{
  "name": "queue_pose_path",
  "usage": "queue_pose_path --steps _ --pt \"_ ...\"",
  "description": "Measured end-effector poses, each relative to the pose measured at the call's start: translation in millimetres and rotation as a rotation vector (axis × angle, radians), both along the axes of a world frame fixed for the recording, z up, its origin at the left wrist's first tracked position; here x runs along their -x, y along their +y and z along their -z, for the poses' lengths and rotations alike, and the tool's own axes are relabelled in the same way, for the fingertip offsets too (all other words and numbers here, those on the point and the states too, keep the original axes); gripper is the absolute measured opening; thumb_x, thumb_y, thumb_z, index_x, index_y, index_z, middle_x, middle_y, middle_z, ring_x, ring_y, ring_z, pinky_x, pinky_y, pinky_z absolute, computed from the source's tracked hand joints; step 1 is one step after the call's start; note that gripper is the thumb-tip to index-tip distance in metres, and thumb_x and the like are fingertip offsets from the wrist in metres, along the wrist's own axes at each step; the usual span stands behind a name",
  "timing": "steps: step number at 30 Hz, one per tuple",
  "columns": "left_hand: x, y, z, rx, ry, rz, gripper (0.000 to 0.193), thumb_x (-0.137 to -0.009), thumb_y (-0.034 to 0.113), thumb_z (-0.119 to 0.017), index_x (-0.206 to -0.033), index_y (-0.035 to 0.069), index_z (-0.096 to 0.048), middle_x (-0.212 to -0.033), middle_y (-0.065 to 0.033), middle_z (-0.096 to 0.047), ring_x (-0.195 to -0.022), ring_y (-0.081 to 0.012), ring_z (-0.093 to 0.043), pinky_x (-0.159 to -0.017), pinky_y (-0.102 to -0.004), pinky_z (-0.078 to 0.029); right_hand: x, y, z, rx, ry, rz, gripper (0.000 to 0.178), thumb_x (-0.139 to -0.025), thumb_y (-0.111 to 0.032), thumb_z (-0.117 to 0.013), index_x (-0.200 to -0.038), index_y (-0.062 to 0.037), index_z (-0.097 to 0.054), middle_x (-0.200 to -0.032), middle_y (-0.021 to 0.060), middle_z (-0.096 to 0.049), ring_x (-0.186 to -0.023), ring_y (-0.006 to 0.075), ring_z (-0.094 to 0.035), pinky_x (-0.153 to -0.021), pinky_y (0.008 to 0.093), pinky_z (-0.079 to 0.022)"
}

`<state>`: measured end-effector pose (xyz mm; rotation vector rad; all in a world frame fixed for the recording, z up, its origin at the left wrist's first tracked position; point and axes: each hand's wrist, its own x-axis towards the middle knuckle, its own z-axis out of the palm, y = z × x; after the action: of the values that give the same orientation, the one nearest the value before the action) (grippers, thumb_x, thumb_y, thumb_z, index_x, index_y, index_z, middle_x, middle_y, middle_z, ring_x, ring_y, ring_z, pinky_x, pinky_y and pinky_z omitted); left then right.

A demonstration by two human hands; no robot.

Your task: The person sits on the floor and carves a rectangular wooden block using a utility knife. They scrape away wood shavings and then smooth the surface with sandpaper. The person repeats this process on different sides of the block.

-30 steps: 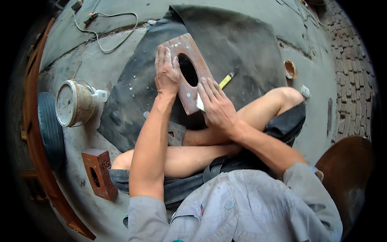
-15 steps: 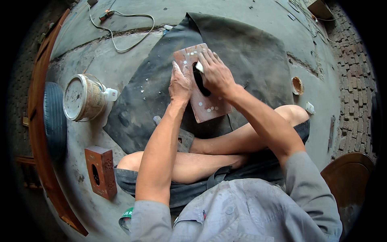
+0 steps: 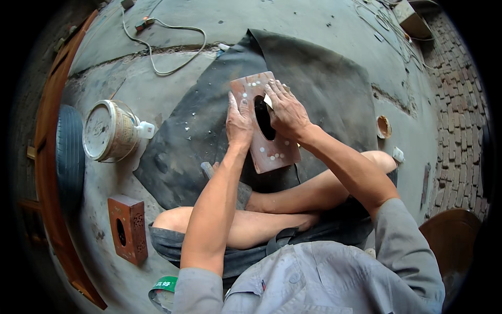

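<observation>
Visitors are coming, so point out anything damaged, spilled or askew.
A ragged crack breaks the grey floor left of the far corner of the dark sheet, looking like damage. Pale crumbs lie scattered on the sheet, left of the reddish box, like loose debris.

Box (image 3: 272, 150) over mat (image 3: 329, 91) — bucket (image 3: 111, 133) left, tyre (image 3: 69, 154) beyond
</observation>
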<state>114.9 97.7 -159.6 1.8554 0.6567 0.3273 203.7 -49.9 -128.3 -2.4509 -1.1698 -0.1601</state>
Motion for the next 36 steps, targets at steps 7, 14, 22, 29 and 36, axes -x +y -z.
queue_pose_path --steps 7,14,22,29,36 --pt "1 3 1 -0.083 0.004 -0.022 0.081 -0.11 0.058 -0.045 -0.165 0.0 -0.031 -0.144 -0.0325 -0.06 -0.135 -0.0474 -0.058 -0.107 -0.0458 -0.05 -47 31 1 0.088 -0.093 -0.315 0.053 -0.102 -0.02 -0.055 -0.146 0.0087 -0.054 -0.157 0.0293 -0.05 -0.151 0.0385 -0.045 -0.129 0.047 -0.03" --pt "-1 -2 3 -0.053 -0.051 -0.009 0.077 -0.111 0.055 -0.045 -0.164 0.001 -0.032 -0.145 -0.0331 -0.059 -0.135 -0.0477 -0.058 -0.108 -0.046 -0.049 -34 51 0 0.063 0.032 -0.342 0.062 -0.093 -0.014 -0.053 -0.149 0.0108 -0.05 -0.159 0.033 -0.046 -0.154 0.0418 -0.038 -0.131 0.0459 -0.026" --pt "1 -2 -7 0.037 0.02 -0.022 0.074 -0.112 0.052 -0.044 -0.165 0.002 -0.032 -0.151 -0.0311 -0.055 -0.14 -0.0456 -0.054 -0.114 -0.0463 -0.046 -13 11 -5 0.089 -0.039 -0.351 0.061 -0.095 -0.013 -0.056 -0.151 0.009 -0.049 -0.16 0.0285 -0.047 -0.155 0.0354 -0.04 -0.132 0.0451 -0.023" --pt "4 -1 0 0.01 -0.061 -0.044 0.07 -0.113 0.051 -0.04 -0.164 0.003 -0.034 -0.144 -0.0313 -0.06 -0.134 -0.0463 -0.059 -0.108 -0.0466 -0.05 -20 18 -10 0.093 -0.042 -0.409 0.059 -0.097 -0.021 -0.06 -0.149 0.0065 -0.052 -0.16 0.0264 -0.048 -0.154 0.0356 -0.041 -0.13 0.0445 -0.029" --pt "5 1 13 0.034 -0.063 -0.052 0.064 -0.114 0.046 -0.033 -0.158 0.002 -0.045 -0.144 -0.0311 -0.06 -0.135 -0.0474 -0.057 -0.109 -0.047 -0.049 -1 12 -5 0.112 -0.097 -0.498 0.061 -0.094 -0.011 -0.052 -0.151 0.0101 -0.048 -0.162 0.0283 -0.044 -0.154 0.0389 -0.04 -0.131 0.0468 -0.028"
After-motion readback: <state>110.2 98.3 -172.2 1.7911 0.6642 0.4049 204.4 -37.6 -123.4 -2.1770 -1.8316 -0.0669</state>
